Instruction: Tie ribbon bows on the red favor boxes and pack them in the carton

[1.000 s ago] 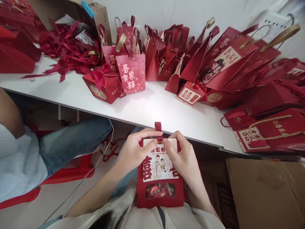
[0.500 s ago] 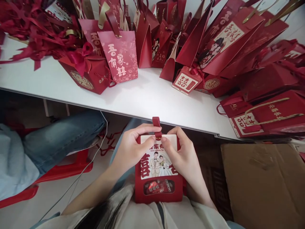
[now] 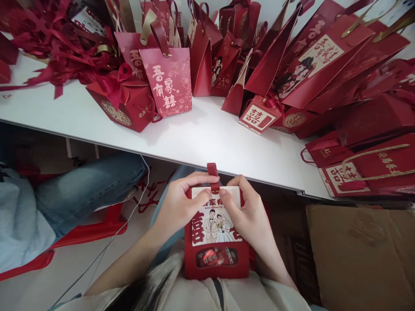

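Note:
Against my lap stands a red wedding gift box [image 3: 216, 271] with a cream front panel showing a drawn couple. Wrapped items show through an oval window [image 3: 216, 258] low on its front. A dark red strap handle [image 3: 212, 169] loops up from its top. My left hand [image 3: 186, 201] grips the upper left of the box, thumb on the front beside the strap and index finger at the strap's side. My right hand [image 3: 246, 207] holds the upper right, its thumb pressed on the panel near the strap's base. Fingers behind the box are hidden.
Across the white table [image 3: 201, 134] stand several red gift boxes and bags, with a pink box [image 3: 168, 82] near the middle. Red ribbons [image 3: 71, 47] pile at the left. A cardboard box [image 3: 356, 255] sits right, and another person's jeans-clad leg [image 3: 90, 196] is at left.
The view has shifted slightly, so the table and boxes appear a little lower and farther right. Both hands keep nearly the same hold on the gift box.

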A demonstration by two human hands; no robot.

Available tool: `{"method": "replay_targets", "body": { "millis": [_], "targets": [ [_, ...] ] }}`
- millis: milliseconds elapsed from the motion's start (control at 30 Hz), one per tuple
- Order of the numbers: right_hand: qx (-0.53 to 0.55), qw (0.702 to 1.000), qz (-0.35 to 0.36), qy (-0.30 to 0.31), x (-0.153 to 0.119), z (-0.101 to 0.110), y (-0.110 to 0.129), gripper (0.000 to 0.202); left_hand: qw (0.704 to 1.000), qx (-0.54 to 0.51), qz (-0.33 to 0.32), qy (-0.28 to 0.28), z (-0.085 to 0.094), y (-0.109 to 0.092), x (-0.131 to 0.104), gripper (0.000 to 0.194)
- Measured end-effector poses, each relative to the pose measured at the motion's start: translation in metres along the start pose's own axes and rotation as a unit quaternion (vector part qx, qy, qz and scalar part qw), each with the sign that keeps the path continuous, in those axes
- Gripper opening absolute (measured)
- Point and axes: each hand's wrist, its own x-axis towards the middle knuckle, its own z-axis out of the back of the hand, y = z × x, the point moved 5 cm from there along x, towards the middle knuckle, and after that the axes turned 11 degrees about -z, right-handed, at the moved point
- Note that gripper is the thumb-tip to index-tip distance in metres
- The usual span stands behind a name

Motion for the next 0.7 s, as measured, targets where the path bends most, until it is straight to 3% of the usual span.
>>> {"method": "replay_targets", "body": {
  "millis": [433, 500, 600, 633, 700],
  "targets": [
    [0.035, 0.999, -0.014, 0.023, 0.007, -0.003, -0.007, 0.014, 0.998, -0.056, 0.027, 0.0, 0.001, 0.003, 0.005, 0.029],
    [0.075, 0.996, -0.004, 0.04, 0.008, -0.001, -0.007, 0.006, 0.998, -0.06, 0.01, 0.001, 0.003, -0.001, 0.009, 0.029],
    [0.153, 0.984, 0.01, 0.089, 0.011, 0.008, -0.007, 0.043, 0.998, -0.041, -0.048, 0.004, 0.008, -0.013, 0.018, 0.027],
    [0.165, 0.98, 0.012, 0.112, 0.012, 0.012, -0.008, 0.045, 0.997, -0.032, -0.067, 0.014, 0.009, -0.018, 0.021, 0.027],
    [0.164, 0.976, 0.012, 0.142, 0.015, 0.019, -0.012, 0.03, 0.993, -0.026, -0.103, 0.051, 0.011, -0.027, 0.029, 0.03]
  ]
}}
